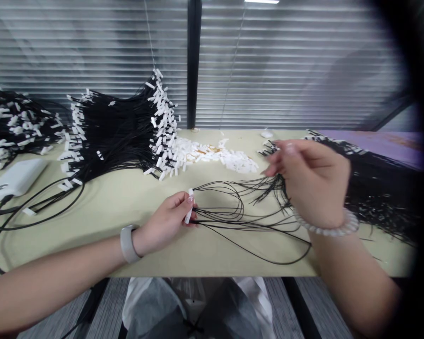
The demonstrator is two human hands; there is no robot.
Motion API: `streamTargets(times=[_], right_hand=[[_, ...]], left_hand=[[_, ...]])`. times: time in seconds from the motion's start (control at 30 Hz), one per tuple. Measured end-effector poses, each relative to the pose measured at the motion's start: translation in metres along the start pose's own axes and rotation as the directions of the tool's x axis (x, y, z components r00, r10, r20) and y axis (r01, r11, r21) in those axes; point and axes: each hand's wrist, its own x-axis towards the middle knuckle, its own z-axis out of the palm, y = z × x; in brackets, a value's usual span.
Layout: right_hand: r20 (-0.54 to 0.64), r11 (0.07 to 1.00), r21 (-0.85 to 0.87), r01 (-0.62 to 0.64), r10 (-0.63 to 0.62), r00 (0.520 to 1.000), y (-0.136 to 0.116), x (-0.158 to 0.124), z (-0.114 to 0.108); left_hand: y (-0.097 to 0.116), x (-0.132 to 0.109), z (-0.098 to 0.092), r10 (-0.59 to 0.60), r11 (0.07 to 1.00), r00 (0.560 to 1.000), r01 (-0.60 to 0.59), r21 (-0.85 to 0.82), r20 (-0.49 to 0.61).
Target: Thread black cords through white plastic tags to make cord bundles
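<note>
My left hand pinches a white plastic piece between thumb and fingers. Thin black wires run out of this grip to the right, some curling in loops above the table. My right hand is raised at the right, its thumb and fingertips drawn together. What these fingers hold, if anything, is too small or hidden to make out. Just below them hang loose black wire ends, and dark wire tips show beyond the fingertips.
A big bundle of black cables with white ends stands at the back left, another pile farther left. Loose white pieces lie mid-table. A white device with a black cord lies left; more black wires lie right.
</note>
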Motion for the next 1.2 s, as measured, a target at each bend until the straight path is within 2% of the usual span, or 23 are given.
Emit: streamTargets(times=[0.03, 0.1, 0.17, 0.23, 0.4, 0.87, 1.0, 1.2], right_hand=[[0.003, 0.995, 0.095, -0.029, 0.029, 1.0, -0.005, -0.002, 0.006], [0.115, 0.99, 0.141, -0.003, -0.014, 0.993, -0.014, -0.007, 0.019], [0.216, 0.993, 0.083, 0.087, -0.103, 0.971, -0.022, -0.011, 0.03], [0.252, 0.986, 0.032, 0.162, -0.165, 0.954, -0.027, -0.014, 0.04], [0.308, 0.975, -0.084, 0.204, -0.169, 0.936, -0.029, -0.021, 0.05], [0.373, 0.944, -0.207, 0.258, -0.168, 0.913, -0.024, -0.023, 0.056], [0.388, 0.911, -0.24, 0.334, -0.226, 0.894, -0.024, -0.024, 0.056], [0.33, 0.868, -0.272, 0.415, -0.321, 0.888, -0.022, -0.026, 0.055]], left_hand=[[0.0, 0.0, 0.0, 0.005, 1.0, 1.0, -0.005, 0.002, 0.001], [0.0, 0.0, 0.0, 0.015, 1.0, 1.0, -0.015, 0.003, 0.005], [0.0, -0.001, 0.0, 0.017, 1.0, 1.0, -0.017, -0.001, 0.009], [0.0, -0.001, 0.0, 0.011, 1.0, 1.0, -0.011, -0.008, 0.01], [0.001, -0.001, 0.0, 0.014, 0.999, 1.0, -0.014, 0.035, 0.009], [0.0, 0.001, -0.003, -0.001, 0.994, 0.998, -0.005, 0.106, 0.059], [-0.001, 0.001, -0.004, -0.007, 0.992, 0.997, -0.002, 0.126, 0.076], [-0.001, 0.001, -0.004, -0.007, 0.985, 0.997, -0.007, 0.175, 0.077]])
